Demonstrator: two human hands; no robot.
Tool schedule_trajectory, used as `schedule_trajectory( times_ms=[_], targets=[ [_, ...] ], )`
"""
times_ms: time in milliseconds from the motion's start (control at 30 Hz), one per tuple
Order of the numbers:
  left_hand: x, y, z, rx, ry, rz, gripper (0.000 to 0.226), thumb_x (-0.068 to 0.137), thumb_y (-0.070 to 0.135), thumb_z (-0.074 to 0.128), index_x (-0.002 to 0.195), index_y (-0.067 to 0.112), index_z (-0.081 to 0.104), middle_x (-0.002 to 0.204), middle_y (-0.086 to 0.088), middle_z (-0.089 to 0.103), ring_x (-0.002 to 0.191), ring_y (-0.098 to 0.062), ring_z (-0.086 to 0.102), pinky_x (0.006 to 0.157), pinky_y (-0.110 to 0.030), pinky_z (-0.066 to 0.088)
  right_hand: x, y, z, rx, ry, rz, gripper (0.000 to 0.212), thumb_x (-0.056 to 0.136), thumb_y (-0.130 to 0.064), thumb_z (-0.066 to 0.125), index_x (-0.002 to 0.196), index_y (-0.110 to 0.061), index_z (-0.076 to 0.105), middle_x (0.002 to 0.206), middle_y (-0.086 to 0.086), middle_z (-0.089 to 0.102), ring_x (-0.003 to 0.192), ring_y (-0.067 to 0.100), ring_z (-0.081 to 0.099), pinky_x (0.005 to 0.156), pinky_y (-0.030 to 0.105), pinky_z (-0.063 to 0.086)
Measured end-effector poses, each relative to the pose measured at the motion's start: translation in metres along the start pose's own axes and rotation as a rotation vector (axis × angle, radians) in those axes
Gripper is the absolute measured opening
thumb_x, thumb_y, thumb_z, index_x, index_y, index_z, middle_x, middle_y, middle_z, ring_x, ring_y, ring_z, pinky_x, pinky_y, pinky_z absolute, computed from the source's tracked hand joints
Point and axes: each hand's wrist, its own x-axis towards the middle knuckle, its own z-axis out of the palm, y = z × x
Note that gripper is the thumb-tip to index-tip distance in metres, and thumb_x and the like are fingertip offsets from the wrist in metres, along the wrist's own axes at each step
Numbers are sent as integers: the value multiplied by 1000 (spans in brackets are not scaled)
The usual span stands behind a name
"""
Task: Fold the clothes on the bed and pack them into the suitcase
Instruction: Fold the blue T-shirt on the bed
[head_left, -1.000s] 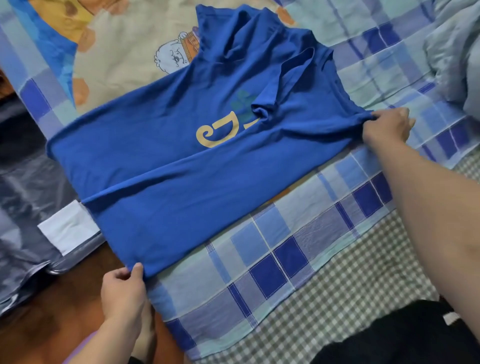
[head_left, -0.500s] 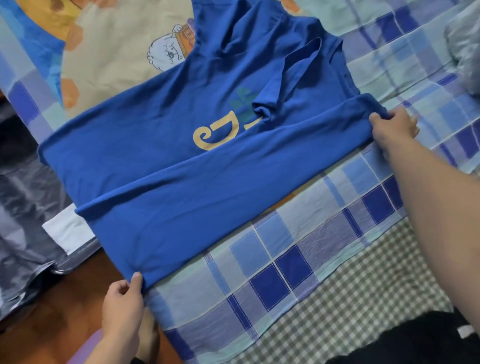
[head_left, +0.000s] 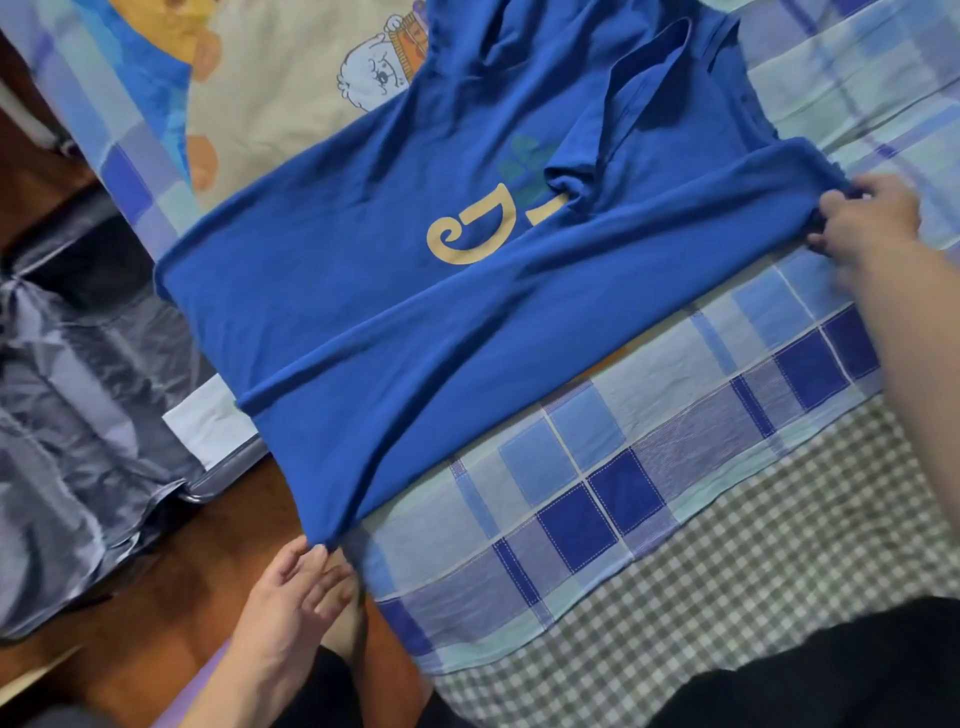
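Left hand (head_left: 296, 582) is pinching blue T-shirt (head_left: 415, 322) hem corner; right hand (head_left: 865, 218) is gripping its shoulder end, on bed (head_left: 649, 467).

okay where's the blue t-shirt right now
In the head view the blue t-shirt lies spread across the checked bedsheet, one side folded over, its near edge pinched by the left hand and right hand.

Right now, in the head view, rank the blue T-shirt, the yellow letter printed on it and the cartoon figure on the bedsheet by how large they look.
1. Blue T-shirt, by far the largest.
2. Yellow letter and cartoon figure: these look about alike, and the figure is partly covered by the shirt, so I won't rank them.
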Motion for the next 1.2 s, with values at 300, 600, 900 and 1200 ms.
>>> schedule_trajectory(
  times_ms=[300, 600, 900, 1200],
  targets=[
    [6, -3, -13, 91, 12, -45, 9, 96, 15, 58, 88, 18, 59, 93, -5, 65, 74, -16, 63, 69, -30, 56, -6, -17, -10, 395, 175, 230, 19, 94, -15, 39, 79, -25, 36, 75, -6, 42, 68, 15, 42, 53, 24, 43],
    [19, 29, 30, 955, 433, 607, 48, 91, 15, 65, 138, 12, 53, 135, -19, 47, 126, -32, 45, 114, -45, 33, -54, -8, 23, 535, -71, 256, 27, 96, -15, 65, 120, -18, 53, 101, -3, 63, 86, 12, 67, 72, 36, 62],
    [27, 12, 50, 439, 374, -20, 44, 97, 46, 60, 125, 13, 50, 120, -13, 54, 98, -32, 58, 88, -49, 54, -77, -1, 37, 549, -252, 423, 23, 102, -10, 51, 122, -21, 54, 97, -1, 70, 76, 14, 72, 46, 37, 58],
    [9, 4, 21, 85, 63, -113, 17, 101, 33, 58, 95, 17, 59, 74, 0, 58, 62, -13, 52, 69, -28, 46, -79, 20, 21, 601, -68, 327, 3, 97, -16, 56, 94, -15, 57, 77, -6, 70, 62, 7, 66, 60, 28, 59]
  ],
)
